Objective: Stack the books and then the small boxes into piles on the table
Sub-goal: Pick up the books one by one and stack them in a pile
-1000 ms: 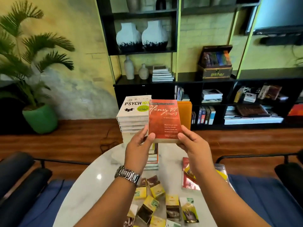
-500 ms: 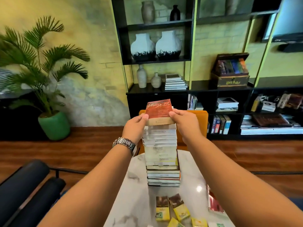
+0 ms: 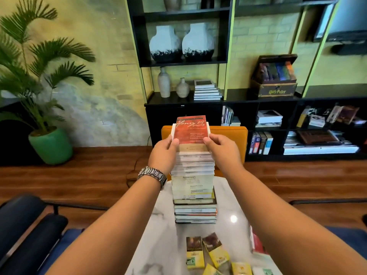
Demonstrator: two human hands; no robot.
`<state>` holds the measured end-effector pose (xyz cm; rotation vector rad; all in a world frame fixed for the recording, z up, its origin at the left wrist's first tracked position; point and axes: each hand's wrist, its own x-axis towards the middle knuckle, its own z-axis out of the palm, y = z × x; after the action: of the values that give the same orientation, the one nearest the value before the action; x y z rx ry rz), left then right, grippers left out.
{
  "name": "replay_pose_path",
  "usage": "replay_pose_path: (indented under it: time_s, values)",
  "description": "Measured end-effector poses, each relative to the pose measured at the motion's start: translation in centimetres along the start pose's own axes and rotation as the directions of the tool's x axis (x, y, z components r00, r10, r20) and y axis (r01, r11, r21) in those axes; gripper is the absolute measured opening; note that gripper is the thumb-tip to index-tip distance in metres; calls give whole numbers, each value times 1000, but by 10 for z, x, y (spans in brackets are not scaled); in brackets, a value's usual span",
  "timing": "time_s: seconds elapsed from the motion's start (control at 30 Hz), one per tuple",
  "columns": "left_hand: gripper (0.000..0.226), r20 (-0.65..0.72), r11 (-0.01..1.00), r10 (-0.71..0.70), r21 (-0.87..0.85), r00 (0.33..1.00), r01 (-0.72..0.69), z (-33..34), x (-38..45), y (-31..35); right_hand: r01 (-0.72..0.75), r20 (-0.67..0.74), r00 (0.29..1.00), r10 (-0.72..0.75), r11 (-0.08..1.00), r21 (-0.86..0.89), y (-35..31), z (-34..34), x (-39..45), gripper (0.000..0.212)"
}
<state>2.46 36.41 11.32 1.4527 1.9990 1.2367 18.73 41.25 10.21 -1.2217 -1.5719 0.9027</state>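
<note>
Since the earlier frame, red paperback book (image 3: 191,129) has settled flat atop tall book pile (image 3: 193,181) on white marble desk (image 3: 158,245); left hand (image 3: 165,150) and right hand (image 3: 219,148) pinch its near corners; small yellow boxes (image 3: 215,253) lie scattered nearer.

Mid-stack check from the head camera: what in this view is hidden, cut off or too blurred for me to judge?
- Small boxes: the bottom edge cuts the group off, so no count.
- Red book on the table: mostly behind the right forearm.
- Pile of books: spine titles blurred; its far side is unseen.
- Henry VI book: left hand and right hand cover its near corners, so whether it sits flush is unclear.
</note>
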Motion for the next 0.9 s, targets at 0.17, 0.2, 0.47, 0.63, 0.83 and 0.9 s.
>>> replay_pose_path:
  time_s: [0.17, 0.2, 0.47, 0.63, 0.83, 0.9]
  values:
    - [54, -147, 956, 226, 225, 963, -190, 12, -28, 3, -28, -12, 999, 30, 991, 134, 10, -13, -27, 29]
    - [55, -141, 937, 285, 248, 948, -245, 19, -40, 6, -43, -11, 999, 45, 988, 148, 18, -19, -34, 31]
    - [47, 88, 915, 340, 199, 936, -351, 101, -114, -2, -206, 30, 978, 205, 978, 28, 114, -66, -94, 25]
    - [47, 371, 957, 184, 145, 910, -253, 166, -152, -24, -374, 4, 922, 387, 893, -251, 196, -129, -117, 30]
    - [54, 634, 977, -152, 211, 758, 19, 222, -190, -41, -490, -38, 826, 563, 683, -541, 273, -190, -132, 49]
    - [58, 681, 969, -220, 233, 698, 78, 237, -199, -44, -410, -19, 824, 566, 573, -709, 288, -201, -140, 51]
